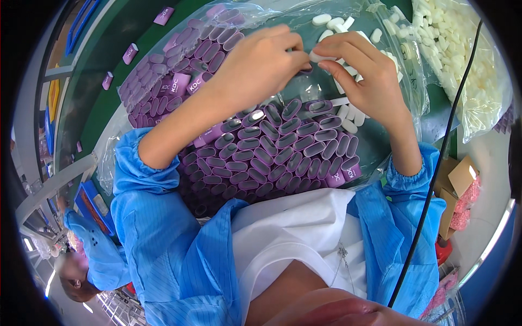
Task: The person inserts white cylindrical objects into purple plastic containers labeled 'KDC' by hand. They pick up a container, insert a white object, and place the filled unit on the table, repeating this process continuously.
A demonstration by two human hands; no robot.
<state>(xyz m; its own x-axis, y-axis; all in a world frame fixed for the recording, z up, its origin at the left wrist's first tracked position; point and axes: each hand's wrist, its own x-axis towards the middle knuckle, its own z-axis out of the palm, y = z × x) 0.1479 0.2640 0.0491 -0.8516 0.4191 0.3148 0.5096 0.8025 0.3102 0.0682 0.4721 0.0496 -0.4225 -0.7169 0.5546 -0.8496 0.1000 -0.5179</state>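
Far to the left of the packed cluster of open purple cases (268,145), past the table's edge, a co-worker (106,261) in a blue garment is visible, with a blue tray (87,202) close by that person. Up and to the left of the cluster, three loose purple cases (130,53) lie spaced apart on the dark green table (145,33). Between them and the cluster, a heap of more purple cases (149,73) lies under clear, crumpled plastic, some on their sides.

Just beyond the cluster's far edge, the left hand (272,60) has its fingers curled over a purple case (306,69); only a dark bit of that case shows at the fingertips, the rest being hidden. Beside it, beyond the cluster's far right part, the right hand (356,70) pinches a white oval piece (322,57) between thumb and fingers, near the left hand's fingertips.

More white pieces (349,126) lie against the cluster's right edge, and others are scattered beyond it, partly behind the right hand. Farther right of the cluster, a clear bag (465,70) is full of white pieces. A black cable (449,127) runs down to the cluster's right, and beyond it stands a cardboard box (462,175) beside pink packs (461,217).
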